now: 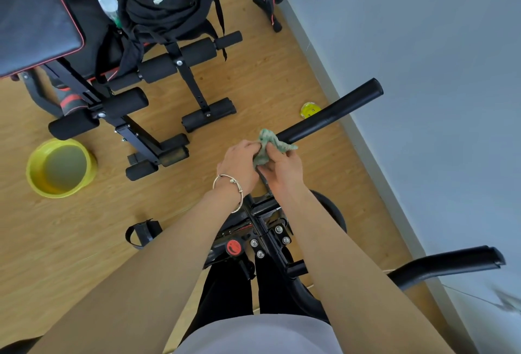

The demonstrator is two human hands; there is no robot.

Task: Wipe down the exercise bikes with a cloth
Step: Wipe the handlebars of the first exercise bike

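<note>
I find the cloth (268, 145) bunched at the handlebar's (329, 112) near end, with left hand (239, 162) and right hand (285, 169) both pinching it in curled fingers. Step in hand: wiping this bar. Next, I judge, a firm stroke toward its far tip.

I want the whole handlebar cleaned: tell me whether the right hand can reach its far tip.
Probably yes: the right hand grips the cloth at the near end of the handlebar, and nothing blocks the bar beyond.

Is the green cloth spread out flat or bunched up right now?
Bunched up. The cloth is crumpled between the left hand and right hand, at the near end of the handlebar.
</note>
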